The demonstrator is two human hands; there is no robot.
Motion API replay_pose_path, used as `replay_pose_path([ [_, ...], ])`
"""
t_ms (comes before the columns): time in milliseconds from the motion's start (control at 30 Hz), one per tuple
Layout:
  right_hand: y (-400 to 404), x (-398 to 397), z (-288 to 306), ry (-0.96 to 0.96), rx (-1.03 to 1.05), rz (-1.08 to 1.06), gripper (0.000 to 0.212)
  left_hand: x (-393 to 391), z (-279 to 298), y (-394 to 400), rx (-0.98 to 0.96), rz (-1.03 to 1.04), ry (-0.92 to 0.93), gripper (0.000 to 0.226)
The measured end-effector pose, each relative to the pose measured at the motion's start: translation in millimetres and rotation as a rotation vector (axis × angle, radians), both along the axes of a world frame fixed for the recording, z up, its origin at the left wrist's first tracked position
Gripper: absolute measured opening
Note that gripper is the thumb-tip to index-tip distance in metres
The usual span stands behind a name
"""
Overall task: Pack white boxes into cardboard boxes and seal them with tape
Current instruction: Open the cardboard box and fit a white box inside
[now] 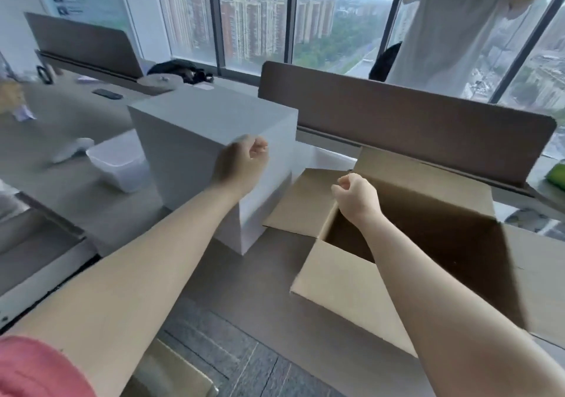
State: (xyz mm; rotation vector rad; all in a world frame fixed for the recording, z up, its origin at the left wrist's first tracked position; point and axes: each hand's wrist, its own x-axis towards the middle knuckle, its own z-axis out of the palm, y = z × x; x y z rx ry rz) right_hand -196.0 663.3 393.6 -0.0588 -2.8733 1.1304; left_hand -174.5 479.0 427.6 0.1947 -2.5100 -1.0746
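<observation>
A large white box (195, 139) stands upright on the desk, left of centre. My left hand (241, 161) hovers in front of its near upper corner with fingers curled, holding nothing. To the right sits an open cardboard box (428, 213) with all flaps spread outward and a dark inside. My right hand (356, 196) is above the box's left rim, fingers curled, holding nothing. A second white box (321, 159) shows partly behind the left flap.
A clear plastic tub (117, 164) and a white object (72, 150) lie left of the white box. A brown desk divider (428, 127) runs behind the cardboard box. A person in a white shirt (452, 26) stands beyond it by the windows. Flat cardboard (171, 375) lies below.
</observation>
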Motion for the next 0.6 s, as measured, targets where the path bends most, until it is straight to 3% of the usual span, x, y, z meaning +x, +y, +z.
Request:
replay_pose_path([
  [233,-100.3,-8.7,6.2,0.015,-0.093,0.237,0.063,16.5,-6.0,-92.8,0.059,0.246,-0.059,0.028],
  [400,-140.7,-24.5,-2.2,0.021,-0.158,0.242,0.088,2.5,-19.5,-138.8,0.105,0.319,-0.136,0.03],
  [600,-138.6,-44.5,-9.8,0.074,-0.123,0.244,0.064,-25.7,-26.0,-177.5,0.108,0.31,-0.157,0.04],
])
